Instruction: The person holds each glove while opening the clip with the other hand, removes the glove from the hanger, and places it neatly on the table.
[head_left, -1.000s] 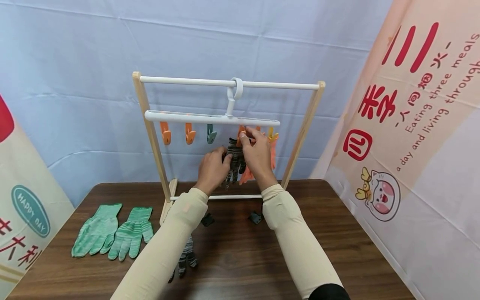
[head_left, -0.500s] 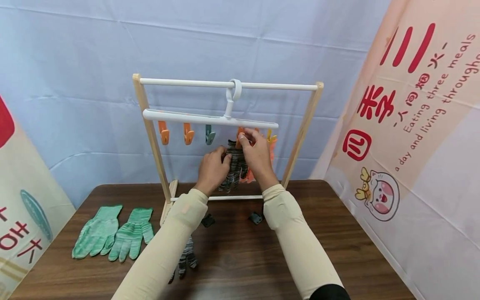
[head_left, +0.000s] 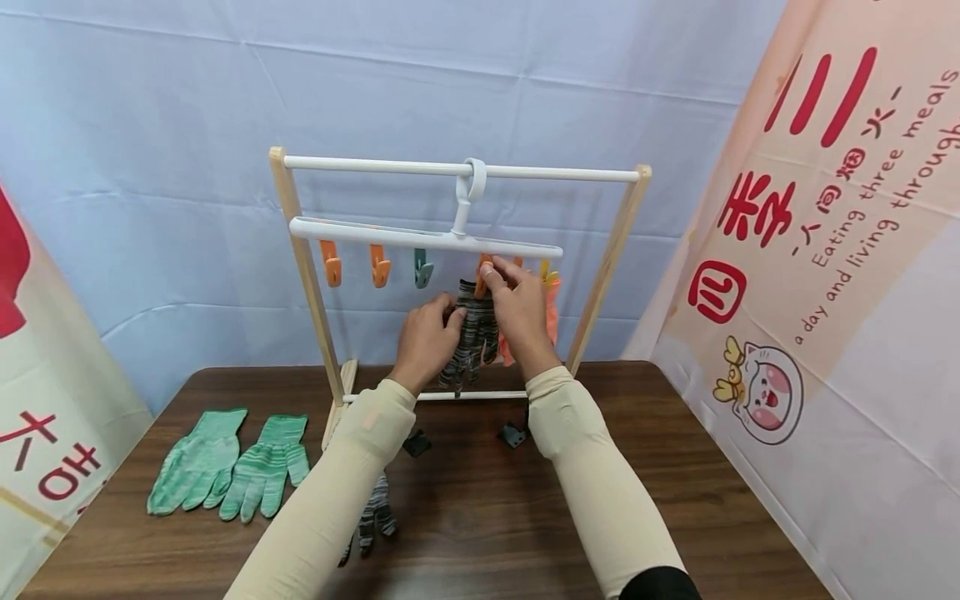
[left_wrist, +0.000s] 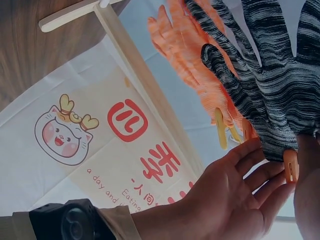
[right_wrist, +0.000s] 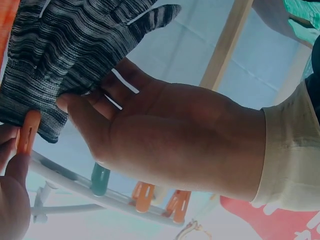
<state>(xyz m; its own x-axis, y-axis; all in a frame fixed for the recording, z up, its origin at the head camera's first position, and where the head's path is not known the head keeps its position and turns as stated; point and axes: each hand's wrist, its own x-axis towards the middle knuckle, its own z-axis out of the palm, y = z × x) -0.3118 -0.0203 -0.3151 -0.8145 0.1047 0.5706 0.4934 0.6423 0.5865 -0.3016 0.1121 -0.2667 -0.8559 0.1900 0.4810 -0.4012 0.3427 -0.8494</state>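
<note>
My left hand grips the cuff side of a black-and-grey striped knit glove, which hangs fingers down under the white hanger. In the right wrist view the left thumb lies across the cuff. My right hand pinches an orange clothespin at the top of that glove. The left wrist view shows the clothespin at the cuff edge, between the right thumb and fingers. Behind, an orange glove hangs near a yellow clothespin.
The hanger hooks over the rod of a wooden rack. Two orange clothespins and a green one hang on its left half. Two green gloves lie at the table's left. Another striped glove is partly under the left sleeve.
The striped glove's fingers have swung and now hang more fully in view between the hands. Both hands keep nearly the same place and hold. The head view has shifted slightly.
</note>
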